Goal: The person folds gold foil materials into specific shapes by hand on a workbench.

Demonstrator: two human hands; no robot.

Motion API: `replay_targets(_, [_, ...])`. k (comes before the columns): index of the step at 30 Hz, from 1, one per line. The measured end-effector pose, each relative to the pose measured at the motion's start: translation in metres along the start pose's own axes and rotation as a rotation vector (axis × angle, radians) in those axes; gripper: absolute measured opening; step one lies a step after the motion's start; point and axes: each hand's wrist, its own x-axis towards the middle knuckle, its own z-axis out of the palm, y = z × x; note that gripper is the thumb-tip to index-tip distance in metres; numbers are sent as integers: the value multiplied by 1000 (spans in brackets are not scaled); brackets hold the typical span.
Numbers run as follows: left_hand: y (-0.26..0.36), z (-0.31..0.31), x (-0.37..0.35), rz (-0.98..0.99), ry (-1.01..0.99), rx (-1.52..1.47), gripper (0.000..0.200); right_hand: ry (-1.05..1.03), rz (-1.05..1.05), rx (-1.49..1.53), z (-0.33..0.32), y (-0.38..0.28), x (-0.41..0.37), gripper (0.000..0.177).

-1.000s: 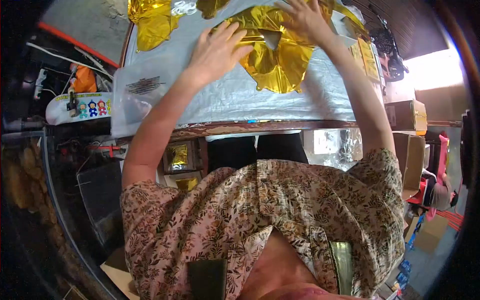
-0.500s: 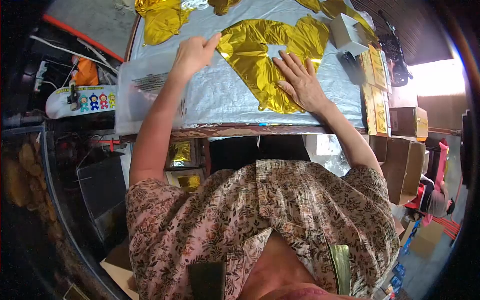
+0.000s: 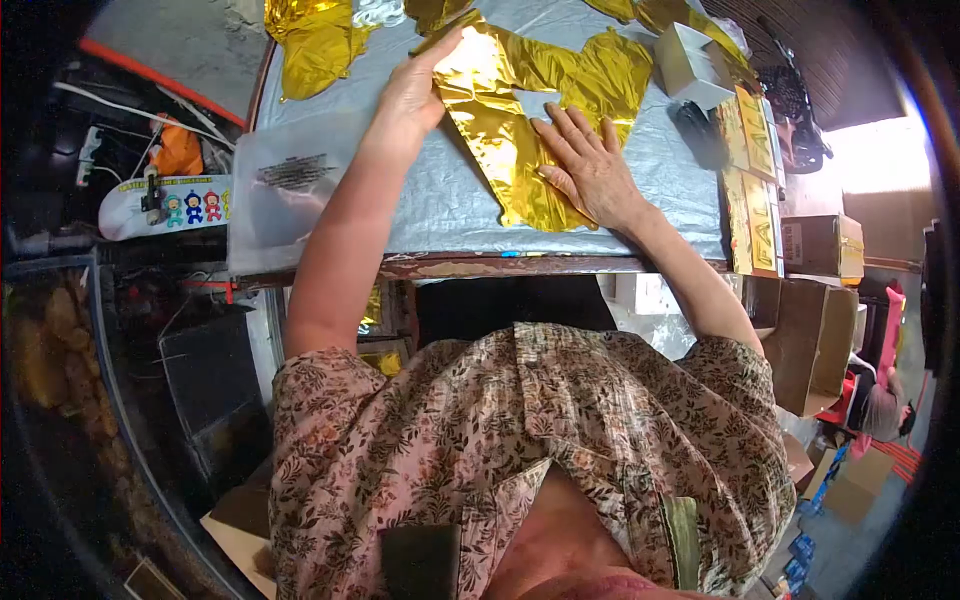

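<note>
A shiny gold foil piece with a gap in its middle lies on the pale grey-blue covered table. My left hand is closed around the foil's upper left edge, which is lifted and folded over toward the right. Flat on the foil's right part rests my right hand, its fingers spread and pointing up and left. Part of the foil is hidden beneath that hand. Left of my left forearm is a clear plastic bag with dark print.
More gold foil lies at the table's upper left. A white open box and gold lettered packs line the right side. Cardboard boxes and a person are at the far right.
My left hand has moved slightly right and raised the foil's left edge, folding it inward. The foil's left part now shines brighter. My right hand has stayed nearly in place.
</note>
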Motion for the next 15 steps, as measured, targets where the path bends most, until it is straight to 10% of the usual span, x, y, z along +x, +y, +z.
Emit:
replay_targets(3, [5,-7,13,550,-29,203,33,-5,13,9,-2,-2,1,66])
replay_targets(7, [48,-63,24,604,131,464,40,-12,9,7,-1,-1,0,65])
replay_targets(9, [46,-71,26,1187,797,1010,37,-18,10,8,-2,-1,0,65])
replay_targets(13, [25,-35,-7,1089,195,1623,38,-37,20,9,-2,-3,0,64])
replay_targets(15, [0,-22,-17,871,280,2095,50,-46,14,29,-6,-5,0,64])
